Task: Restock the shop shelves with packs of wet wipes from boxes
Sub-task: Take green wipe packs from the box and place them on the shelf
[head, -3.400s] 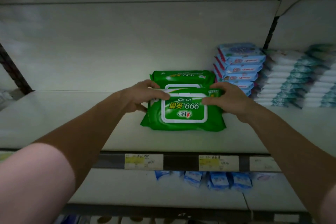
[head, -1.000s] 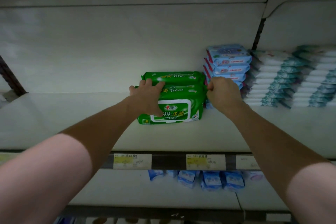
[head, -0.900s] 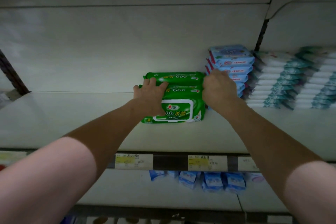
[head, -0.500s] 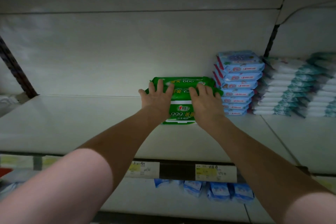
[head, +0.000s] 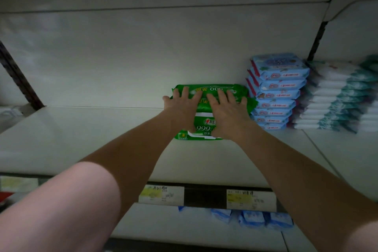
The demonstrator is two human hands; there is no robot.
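Since a few seconds ago the green packs (head: 204, 128) have gone from mid-shelf to the back, and my hands have shifted from clasping their sides to lying on top of them. Now I see my left hand (head: 181, 108) and right hand (head: 228, 115) both flat, fingers spread and straight, pressing on the green packs and gripping nothing. The packs sit stacked on the shelf (head: 81, 139) near its rear wall, just beside the stack of blue packs (head: 276, 92); I cannot tell whether the two stacks touch. White and teal packs (head: 335, 98) are further right.

I judge this as the tail of a placing step: squaring and seating the stack. Next I would lift both hands clear without dragging the top pack forward, then go back to the box, out of view here, for more. The shelf left of the green packs looks like the room to fill.
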